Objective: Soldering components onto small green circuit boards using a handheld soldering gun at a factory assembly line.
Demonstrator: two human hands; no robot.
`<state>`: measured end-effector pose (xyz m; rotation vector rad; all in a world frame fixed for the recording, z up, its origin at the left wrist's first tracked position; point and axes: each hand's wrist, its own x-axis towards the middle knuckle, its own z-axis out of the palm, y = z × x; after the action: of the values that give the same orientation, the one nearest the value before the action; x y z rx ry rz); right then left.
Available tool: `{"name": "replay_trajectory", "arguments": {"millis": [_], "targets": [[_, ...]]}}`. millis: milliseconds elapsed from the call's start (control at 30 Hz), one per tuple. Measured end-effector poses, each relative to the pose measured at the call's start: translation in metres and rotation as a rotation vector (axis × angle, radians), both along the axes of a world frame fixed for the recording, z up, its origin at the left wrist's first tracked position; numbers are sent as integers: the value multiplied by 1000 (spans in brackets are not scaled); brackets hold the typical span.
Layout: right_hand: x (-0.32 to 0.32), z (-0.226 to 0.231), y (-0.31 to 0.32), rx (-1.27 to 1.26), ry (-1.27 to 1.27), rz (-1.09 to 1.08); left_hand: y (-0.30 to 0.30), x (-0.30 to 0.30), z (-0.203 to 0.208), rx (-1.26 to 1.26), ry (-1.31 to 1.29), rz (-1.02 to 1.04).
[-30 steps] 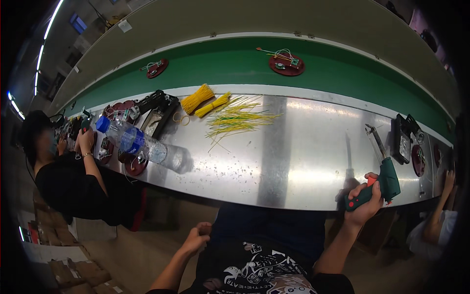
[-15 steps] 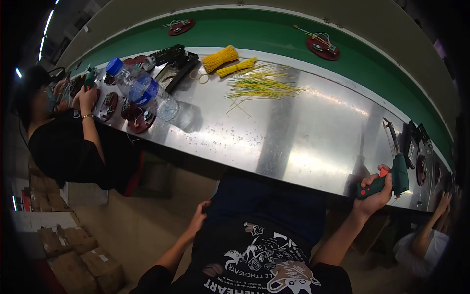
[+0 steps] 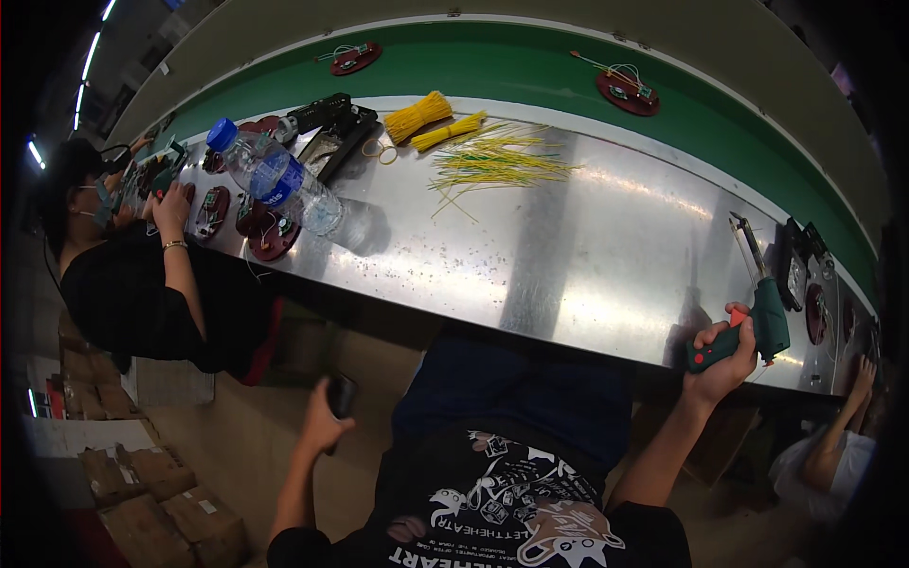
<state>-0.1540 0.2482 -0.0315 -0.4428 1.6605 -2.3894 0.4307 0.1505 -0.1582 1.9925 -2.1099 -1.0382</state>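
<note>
My left hand (image 3: 320,426) is held out beside my thigh, below the bench, gripping a dark, flat object that looks like a phone (image 3: 342,396). Around the handle of a green soldering gun (image 3: 772,320) with a red trigger, my right hand (image 3: 731,367) is closed at the bench's front edge on the right. The gun's metal tip and feed tube point up and away over the bench. Loose yellow and green wires (image 3: 497,161) lie spread on the metal top, beside two tied yellow wire bundles (image 3: 418,115).
A clear water bottle (image 3: 284,185) with a blue cap stands to the left, near dark red round boards (image 3: 272,237) and a black tray (image 3: 346,142). More round boards (image 3: 627,92) sit on the green belt (image 3: 492,62). A co-worker (image 3: 161,275) works at left; cardboard boxes (image 3: 156,530) are stacked behind.
My left hand has moved from beside my hip out to the left, and the dark phone-like object now shows in it. My right hand still holds the soldering gun, nearly unmoved.
</note>
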Motion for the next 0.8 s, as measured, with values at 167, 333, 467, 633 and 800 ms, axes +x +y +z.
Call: {"name": "replay_trajectory", "arguments": {"millis": [167, 333, 467, 633, 800], "targets": [[1, 0, 3, -13, -25, 88, -53, -108, 151, -405, 228, -162], [-2, -3, 3, -14, -23, 31, -86, -187, 196, -237, 635, -99], [3, 3, 0, -14, -4, 16, -138, -218, 209, 67, 771, 1], [0, 0, 2, -29, -19, 20, -187, -237, 196, 172, 724, 21], [-1, -2, 1, -33, 0, 9, -210, -240, 177, -230, 490, -109]]}}
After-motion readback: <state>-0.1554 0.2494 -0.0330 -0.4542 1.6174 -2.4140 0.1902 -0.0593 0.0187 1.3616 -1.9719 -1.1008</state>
